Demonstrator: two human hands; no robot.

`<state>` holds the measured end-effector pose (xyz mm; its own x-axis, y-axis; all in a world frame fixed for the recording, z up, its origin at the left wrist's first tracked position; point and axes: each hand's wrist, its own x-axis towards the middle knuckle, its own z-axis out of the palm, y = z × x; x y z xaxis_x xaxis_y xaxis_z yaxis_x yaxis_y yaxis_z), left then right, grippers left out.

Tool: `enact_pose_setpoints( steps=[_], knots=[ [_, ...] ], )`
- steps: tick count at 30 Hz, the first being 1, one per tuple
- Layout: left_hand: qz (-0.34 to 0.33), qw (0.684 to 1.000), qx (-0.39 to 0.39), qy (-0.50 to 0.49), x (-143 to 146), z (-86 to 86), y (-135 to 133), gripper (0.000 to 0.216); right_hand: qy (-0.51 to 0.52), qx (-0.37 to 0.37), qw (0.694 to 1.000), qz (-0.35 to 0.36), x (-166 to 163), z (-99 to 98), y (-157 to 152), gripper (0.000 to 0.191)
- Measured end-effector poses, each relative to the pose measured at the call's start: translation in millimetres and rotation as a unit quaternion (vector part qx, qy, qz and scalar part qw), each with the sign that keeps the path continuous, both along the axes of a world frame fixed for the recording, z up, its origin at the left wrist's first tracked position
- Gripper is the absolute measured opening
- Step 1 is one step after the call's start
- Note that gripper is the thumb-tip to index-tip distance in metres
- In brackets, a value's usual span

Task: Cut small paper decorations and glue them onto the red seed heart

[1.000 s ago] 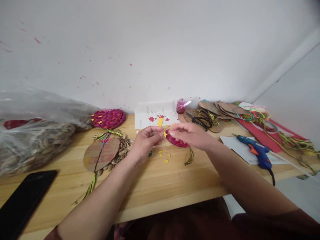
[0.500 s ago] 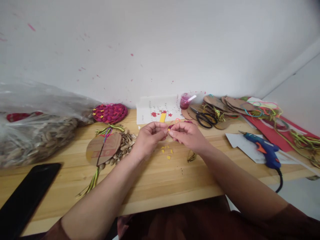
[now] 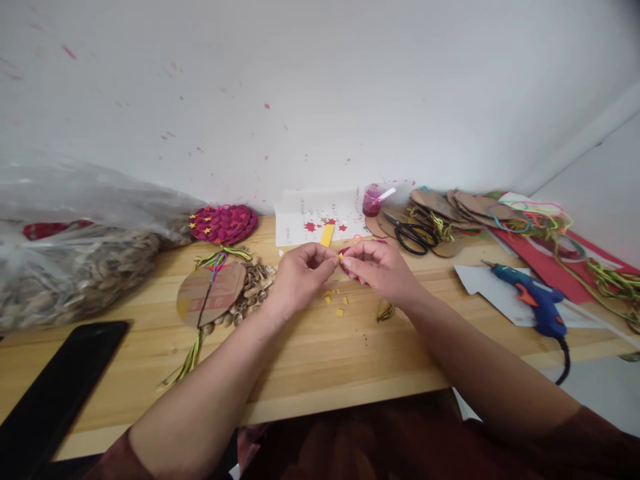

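Observation:
Over the middle of the table, my left hand and my right hand meet fingertip to fingertip, both pinched closed on a small yellow piece. Its exact shape is mostly covered by the fingers. Behind my right hand a magenta craft piece shows in part, with a pink loop of string. Small yellow scraps lie on the wood just below my fingers. Beyond them a yellow strip rests on white paper with several red stars.
On the left are a bag of shells, a black phone, a cardboard disc and a magenta decorated disc. To the right lie black scissors, cardboard pieces and a blue glue gun. A cup stands behind.
The whole view has shifted slightly, so things appear a little further right. Both hands keep their pinch around the small yellow piece, with only slight finger movement.

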<state>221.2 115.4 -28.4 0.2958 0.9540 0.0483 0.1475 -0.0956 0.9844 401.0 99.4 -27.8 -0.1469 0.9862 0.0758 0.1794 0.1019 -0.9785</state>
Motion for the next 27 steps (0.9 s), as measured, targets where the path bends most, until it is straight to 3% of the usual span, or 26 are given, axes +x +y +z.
enact_pose_setpoints(
  steps=[6,16,23,27],
  knots=[
    [0.020,1.000,0.004,-0.005,1.1,6.4,-2.6,0.019,-0.004,0.034,0.999,-0.018,-2.4,1.7,-1.3,0.015],
    [0.051,0.994,0.088,0.045,3.2,4.4,-7.7,0.013,-0.032,0.093,0.995,-0.031,-2.6,-10.9,-3.6,0.015],
    [0.031,0.996,0.074,0.029,2.7,3.2,-5.6,0.013,-0.051,0.099,0.993,-0.040,-0.6,-11.3,-2.8,0.015],
    [0.002,1.000,0.016,-0.013,0.9,2.3,-2.9,0.017,-0.040,0.097,0.994,-0.036,1.4,-9.3,-3.4,0.015]
  ],
)
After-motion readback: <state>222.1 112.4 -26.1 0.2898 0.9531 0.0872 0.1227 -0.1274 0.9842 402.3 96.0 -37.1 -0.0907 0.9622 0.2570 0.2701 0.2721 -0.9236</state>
